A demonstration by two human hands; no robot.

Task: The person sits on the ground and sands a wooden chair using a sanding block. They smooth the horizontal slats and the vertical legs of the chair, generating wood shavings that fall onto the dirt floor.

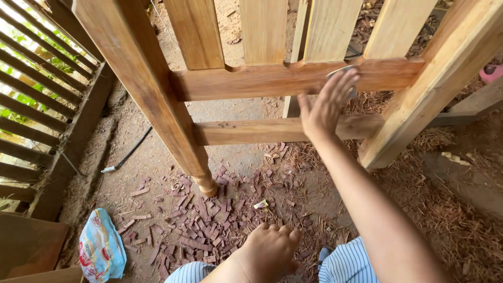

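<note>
Illumination: soft daylight, even and moderately bright. The source lies at the upper left of the frame, where gaps in the slatted wall (36, 99) are overexposed – detail is lost there. Shadows are faint and diffuse. Focus is sharp at centre. The right hand (327, 102) shows slight motion blur. Wide-angle distortion splays the wooden posts (146, 89) toward the frame edges.

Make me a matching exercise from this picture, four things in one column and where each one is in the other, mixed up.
Things
1. right hand
2. left hand
3. crumpled wrapper
4. black cable

Places
A. on the dirt floor beside the slatted panel
B. fist resting on the knee, bottom middle
C. pressed flat against the upper wooden rail
D. on the ground at bottom left

Pairs: 1-C, 2-B, 3-D, 4-A
</note>
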